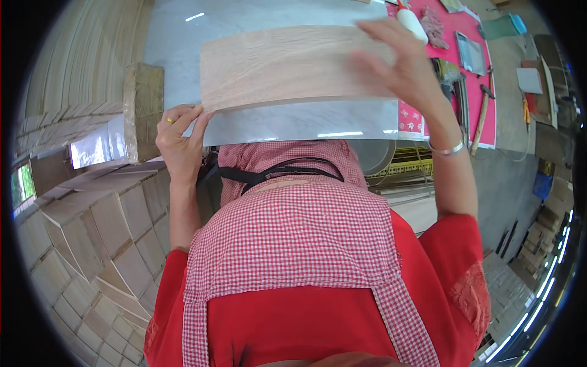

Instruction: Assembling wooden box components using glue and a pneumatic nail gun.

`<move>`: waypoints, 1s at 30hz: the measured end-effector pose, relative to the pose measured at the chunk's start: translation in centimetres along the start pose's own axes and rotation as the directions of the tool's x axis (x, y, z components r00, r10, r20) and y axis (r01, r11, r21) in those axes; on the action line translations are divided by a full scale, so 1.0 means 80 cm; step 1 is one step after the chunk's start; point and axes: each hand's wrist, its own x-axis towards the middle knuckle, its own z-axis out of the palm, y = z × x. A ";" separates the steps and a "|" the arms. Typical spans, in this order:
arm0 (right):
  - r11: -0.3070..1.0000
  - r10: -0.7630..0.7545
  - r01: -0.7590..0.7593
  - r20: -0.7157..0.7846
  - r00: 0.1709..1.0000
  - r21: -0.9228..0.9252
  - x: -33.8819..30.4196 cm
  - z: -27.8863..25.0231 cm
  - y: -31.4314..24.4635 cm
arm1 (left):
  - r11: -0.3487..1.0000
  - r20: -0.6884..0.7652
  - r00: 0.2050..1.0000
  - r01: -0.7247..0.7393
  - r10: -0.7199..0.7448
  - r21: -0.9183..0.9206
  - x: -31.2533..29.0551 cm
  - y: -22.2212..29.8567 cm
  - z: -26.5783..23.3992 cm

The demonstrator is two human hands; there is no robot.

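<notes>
A pale, thin wooden board point(275, 67) with wavy grain lies lengthwise on the grey-white tabletop point(263, 125). At its near left corner, my left hand point(180, 137), with a ring on one finger, pinches the edge between thumb and fingers. My right hand point(406, 64) is over the board's right end, fingers and thumb apart and blurred by motion. Nothing shows in its grasp; whether the fingertips touch the wood I cannot tell. A silver bangle circles the right wrist.
A tape-wrapped block point(143, 113) stands at the table's left edge, by stacked boards point(73, 67). On the right, a pink sheet point(449, 46) holds a white bottle point(412, 24), a hammer point(482, 119) and a clear tray point(471, 53). Wooden blocks point(92, 238) are piled lower left.
</notes>
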 end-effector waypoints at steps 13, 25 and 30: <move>0.894 0.435 -0.428 -0.036 0.900 0.132 -0.120 -0.021 -0.003 | 1.000 0.055 0.998 -0.005 0.005 -0.008 0.008 0.001 -0.006; 0.918 0.390 -0.381 -0.074 0.918 0.113 -0.118 -0.019 0.000 | 0.995 0.164 0.983 0.069 -0.080 0.074 0.016 0.003 -0.013; 0.914 0.388 -0.377 -0.055 0.920 0.149 -0.118 -0.020 0.004 | 0.996 0.171 0.984 0.036 -0.049 0.078 0.017 0.003 -0.013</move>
